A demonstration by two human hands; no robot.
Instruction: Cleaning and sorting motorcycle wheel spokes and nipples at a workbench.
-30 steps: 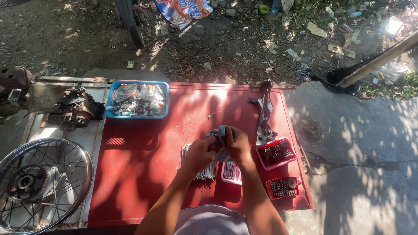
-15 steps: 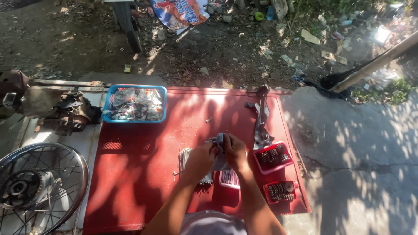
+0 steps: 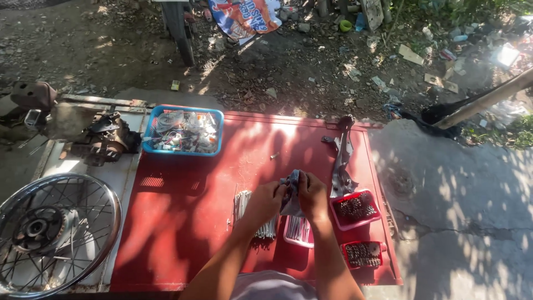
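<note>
Cloth clamped in both hands' grip, left, right, over red sheet; outdoor dirt yard.

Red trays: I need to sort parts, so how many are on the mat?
3. One red tray sits right of the right hand, one nearer the mat's corner, one partly hidden under the hands.
</note>
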